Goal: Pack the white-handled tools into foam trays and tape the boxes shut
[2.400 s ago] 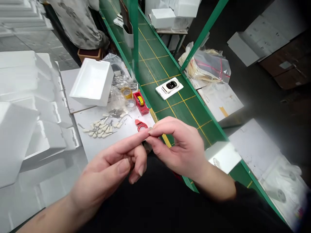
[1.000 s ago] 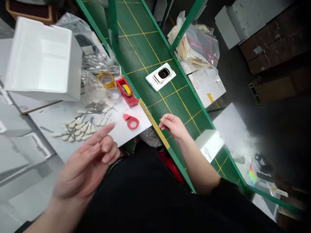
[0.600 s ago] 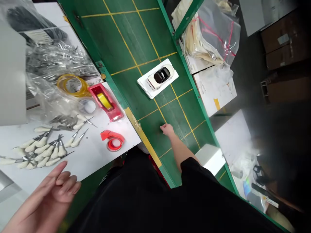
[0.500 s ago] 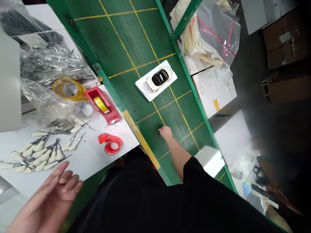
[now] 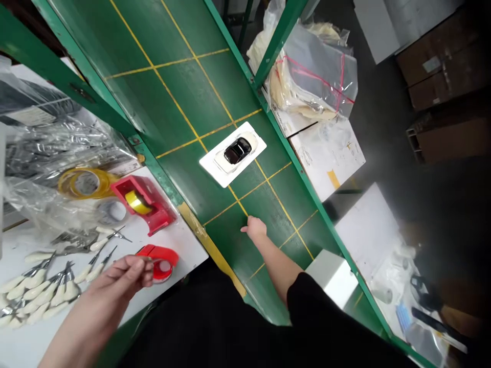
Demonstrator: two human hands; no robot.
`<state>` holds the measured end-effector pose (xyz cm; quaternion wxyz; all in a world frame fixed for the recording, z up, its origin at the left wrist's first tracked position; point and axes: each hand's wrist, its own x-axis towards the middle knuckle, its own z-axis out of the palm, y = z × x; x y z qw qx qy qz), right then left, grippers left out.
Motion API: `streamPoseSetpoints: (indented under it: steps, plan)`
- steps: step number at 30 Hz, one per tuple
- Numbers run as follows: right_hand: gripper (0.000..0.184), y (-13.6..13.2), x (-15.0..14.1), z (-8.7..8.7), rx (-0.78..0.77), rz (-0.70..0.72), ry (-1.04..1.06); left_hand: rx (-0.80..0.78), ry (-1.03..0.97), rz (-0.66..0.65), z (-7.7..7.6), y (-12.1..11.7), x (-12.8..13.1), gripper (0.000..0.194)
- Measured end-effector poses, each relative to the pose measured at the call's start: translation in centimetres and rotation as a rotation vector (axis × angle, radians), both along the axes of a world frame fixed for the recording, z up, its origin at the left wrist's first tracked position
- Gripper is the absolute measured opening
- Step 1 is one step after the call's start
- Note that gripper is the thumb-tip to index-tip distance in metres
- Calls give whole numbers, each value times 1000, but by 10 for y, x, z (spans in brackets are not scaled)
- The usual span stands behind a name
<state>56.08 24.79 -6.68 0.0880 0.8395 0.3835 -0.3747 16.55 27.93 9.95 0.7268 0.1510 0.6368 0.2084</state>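
My left hand hovers over the white table with its fingers curled against the left edge of a small red tape roll. Whether it grips the roll, I cannot tell. My right hand is stretched out onto the green conveyor belt. Its fingers are closed together and pressed to the belt near a yellow line; anything in them is hidden. A white toy car with a dark roof sits on a white tray on the belt, a short way beyond my right hand.
A red dispenser with yellow tape, a yellow tape ring, clear plastic bags and several white-handled tools lie on the table. A white box stands by the belt's near edge. A bag of parts sits beyond the green frame.
My hands have parted. The right reached out onto the belt and stayed there; the left swung down and left, then came up to the red tape roll and curled its fingers. The view tipped forward.
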Motion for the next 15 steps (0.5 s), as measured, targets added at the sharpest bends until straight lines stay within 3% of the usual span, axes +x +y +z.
streamPoseSetpoints:
  steps: [2,4,7,10,12,15]
  plan:
    - [24,46,23,6,112,50,55,-40,-27,-158,-21,13,17,41]
    - [20,112,59,14,281,68,70,-95,-75,-224,-44,31,42,45]
    - [38,227,116,22,529,14,11,-64,-81,-165,-80,68,93,47]
    - [47,315,150,18,614,-30,42,9,-49,-30,-114,107,151,49]
    - [49,345,155,7,606,-40,90,48,-27,60,-133,126,185,59]
    - [58,348,148,-10,574,-45,136,145,-17,157,-152,142,222,75]
